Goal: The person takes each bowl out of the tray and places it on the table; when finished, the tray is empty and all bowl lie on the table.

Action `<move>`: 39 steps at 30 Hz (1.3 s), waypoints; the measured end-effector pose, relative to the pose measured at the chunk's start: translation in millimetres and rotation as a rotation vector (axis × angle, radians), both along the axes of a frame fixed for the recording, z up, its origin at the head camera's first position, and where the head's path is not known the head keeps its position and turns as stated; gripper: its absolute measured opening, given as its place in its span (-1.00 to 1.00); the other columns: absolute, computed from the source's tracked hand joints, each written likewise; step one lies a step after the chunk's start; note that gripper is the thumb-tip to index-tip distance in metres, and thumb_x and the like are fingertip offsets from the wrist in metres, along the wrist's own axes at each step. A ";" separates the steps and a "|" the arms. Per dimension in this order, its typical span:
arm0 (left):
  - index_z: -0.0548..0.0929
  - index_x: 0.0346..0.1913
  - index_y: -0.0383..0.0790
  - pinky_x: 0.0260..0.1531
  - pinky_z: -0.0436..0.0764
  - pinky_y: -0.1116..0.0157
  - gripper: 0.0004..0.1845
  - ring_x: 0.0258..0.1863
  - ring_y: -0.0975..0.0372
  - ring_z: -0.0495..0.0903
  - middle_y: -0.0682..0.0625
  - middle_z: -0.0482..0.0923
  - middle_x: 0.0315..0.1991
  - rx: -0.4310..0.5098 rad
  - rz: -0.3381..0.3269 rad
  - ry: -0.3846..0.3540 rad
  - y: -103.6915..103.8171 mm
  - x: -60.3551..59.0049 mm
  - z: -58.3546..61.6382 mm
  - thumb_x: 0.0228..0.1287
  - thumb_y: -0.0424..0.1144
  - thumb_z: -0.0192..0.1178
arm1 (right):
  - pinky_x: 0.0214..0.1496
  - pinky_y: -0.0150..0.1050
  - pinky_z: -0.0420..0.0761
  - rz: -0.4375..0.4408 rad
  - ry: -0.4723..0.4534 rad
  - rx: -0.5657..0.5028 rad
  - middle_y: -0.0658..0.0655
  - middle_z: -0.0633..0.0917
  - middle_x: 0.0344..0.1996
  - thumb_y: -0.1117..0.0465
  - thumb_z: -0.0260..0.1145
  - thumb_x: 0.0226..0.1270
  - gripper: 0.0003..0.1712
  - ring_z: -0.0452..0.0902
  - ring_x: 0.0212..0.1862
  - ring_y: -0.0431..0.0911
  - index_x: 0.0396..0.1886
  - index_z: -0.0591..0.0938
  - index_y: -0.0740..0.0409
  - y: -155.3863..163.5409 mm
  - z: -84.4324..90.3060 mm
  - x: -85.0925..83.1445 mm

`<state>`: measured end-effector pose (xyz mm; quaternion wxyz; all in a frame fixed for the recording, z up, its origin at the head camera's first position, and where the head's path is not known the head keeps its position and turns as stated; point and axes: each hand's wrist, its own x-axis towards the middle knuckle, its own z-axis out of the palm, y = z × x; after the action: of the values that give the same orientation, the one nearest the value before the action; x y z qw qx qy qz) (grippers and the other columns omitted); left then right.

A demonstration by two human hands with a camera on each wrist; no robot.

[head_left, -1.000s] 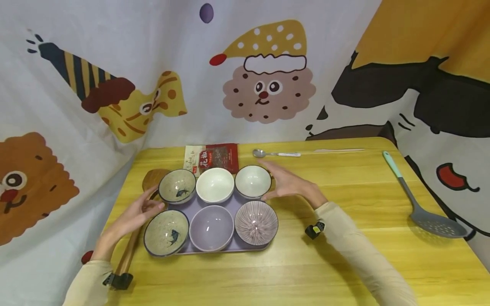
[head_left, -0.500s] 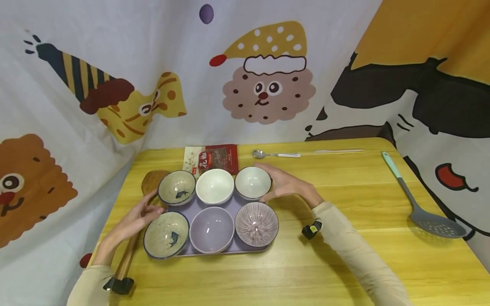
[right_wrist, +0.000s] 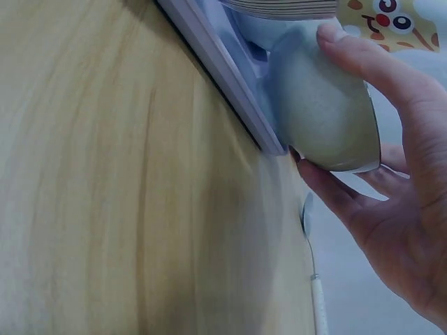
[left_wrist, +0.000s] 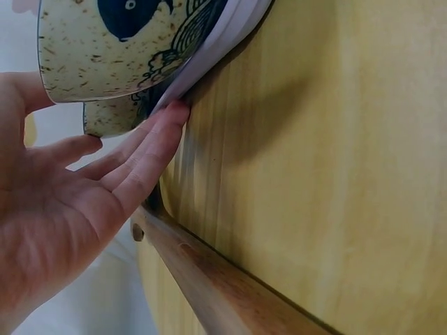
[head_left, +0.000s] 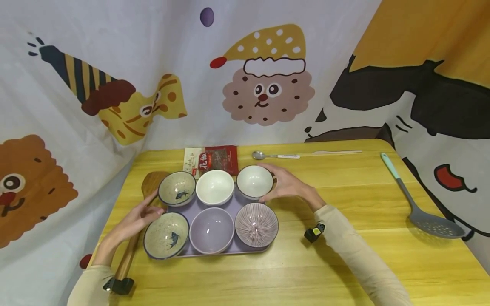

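The right hand (head_left: 289, 185) cups the pale bowl (head_left: 254, 181) at the far right corner of the lavender tray (head_left: 234, 203). In the right wrist view the thumb (right_wrist: 363, 59) lies over the bowl's side and the fingers (right_wrist: 328, 192) curl under it near the tray's edge, so this hand grips the bowl. The left hand (head_left: 134, 219) lies with its fingers straight and relaxed, holding nothing; its fingertips (left_wrist: 171, 115) touch the tray's left edge just below the two fish-patterned bowls (head_left: 166, 234).

The tray sits toward the left half of the tabletop (head_left: 344, 204), nearer the far edge than the near one, and carries six bowls in two rows. The pale bowl stands close beside the white bowl (head_left: 215, 186) and the striped bowl (head_left: 256, 223).

To do this well, I judge that the right hand should keep an even hold, thumb on one side and fingers opposite, and raise the bowl straight up before moving it sideways, so its rim does not knock its neighbours. The left hand's flat fingers look well placed to steady the tray; a light press against the edge should stop it sliding on the smooth wood. A wooden spatula (head_left: 130, 250) lies under the left forearm along the left edge, so that arm should stay low and quiet to avoid nudging it. The spoon (head_left: 275, 154) near the far edge lies just beyond the right hand.
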<state>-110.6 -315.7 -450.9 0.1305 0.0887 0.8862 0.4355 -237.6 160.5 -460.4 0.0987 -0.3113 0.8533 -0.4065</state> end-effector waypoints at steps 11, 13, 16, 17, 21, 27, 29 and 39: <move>-0.17 0.64 -0.24 0.14 0.60 0.07 -0.15 0.18 -0.08 0.60 -0.33 0.64 0.17 -0.013 -0.001 -0.017 -0.1 3.1 0.0 0.56 -0.11 0.07 | 0.15 -0.03 0.66 -0.072 0.023 -0.115 0.23 0.45 0.41 0.10 0.80 -0.28 0.38 0.52 0.27 0.13 0.57 0.23 0.18 16.3 6.0 1.0; -0.18 0.65 -0.24 0.15 0.60 0.03 -0.15 0.19 -0.09 0.60 -0.33 0.63 0.17 -0.008 0.001 -0.021 0.2 3.1 -0.8 0.56 -0.11 0.07 | 0.13 -0.05 0.67 -0.098 0.027 -0.127 0.25 0.43 0.42 0.11 0.79 -0.26 0.36 0.52 0.26 0.14 0.57 0.23 0.20 20.2 7.1 2.2; -0.18 0.64 -0.24 0.16 0.59 -0.01 -0.16 0.19 -0.13 0.59 -0.35 0.62 0.18 -0.001 0.000 -0.018 0.7 2.1 -1.6 0.56 -0.11 0.07 | 0.14 -0.03 0.67 -0.141 0.042 -0.140 0.25 0.41 0.44 0.11 0.78 -0.24 0.32 0.52 0.26 0.15 0.56 0.26 0.16 26.8 9.0 4.5; -0.18 0.65 -0.23 0.15 0.59 0.01 -0.15 0.19 -0.13 0.59 -0.35 0.62 0.18 0.001 0.000 -0.019 0.8 1.5 -1.7 0.56 -0.12 0.07 | 0.15 0.00 0.67 -0.158 0.049 -0.140 0.25 0.40 0.45 0.11 0.78 -0.24 0.32 0.52 0.27 0.16 0.56 0.26 0.15 29.3 10.0 5.7; -0.17 0.65 -0.21 0.10 0.58 0.20 -0.15 0.20 -0.10 0.58 -0.33 0.62 0.18 0.002 0.005 -0.023 1.4 -0.6 -1.4 0.55 -0.13 0.09 | 0.18 0.06 0.64 -0.234 0.066 -0.132 0.23 0.39 0.45 0.09 0.78 -0.24 0.32 0.50 0.30 0.16 0.57 0.26 0.06 40.2 15.3 11.1; -0.19 0.65 -0.20 0.18 0.55 -0.08 -0.14 0.24 -0.21 0.53 -0.39 0.59 0.20 0.016 0.007 -0.025 2.2 2.0 -0.4 0.55 -0.15 0.09 | 0.19 0.14 0.62 -0.315 0.095 -0.144 0.32 0.34 0.47 0.14 0.75 -0.16 0.31 0.45 0.33 0.27 0.59 0.21 0.13 63.5 20.2 14.2; -0.19 0.65 -0.19 0.18 0.53 -0.15 -0.14 0.24 -0.24 0.52 -0.41 0.57 0.21 0.017 0.011 -0.029 2.1 3.2 -0.4 0.54 -0.15 0.09 | 0.18 0.16 0.61 -0.348 0.110 -0.138 0.33 0.35 0.46 0.15 0.74 -0.15 0.31 0.45 0.31 0.29 0.59 0.20 0.14 71.9 20.9 14.4; -0.18 0.65 -0.17 0.12 0.57 -0.03 -0.15 0.24 -0.20 0.52 -0.39 0.57 0.22 -0.004 0.027 -0.042 0.8 3.5 -0.9 0.55 -0.12 0.09 | 0.13 0.25 0.60 -0.488 0.178 -0.094 0.32 0.33 0.48 0.12 0.73 -0.13 0.28 0.42 0.33 0.28 0.59 0.22 0.10 113.8 23.0 15.7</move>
<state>-107.1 -314.9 -451.8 0.1433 0.0675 0.8853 0.4372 -222.0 274.3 -437.5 -0.0923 -0.1352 0.8887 -0.4283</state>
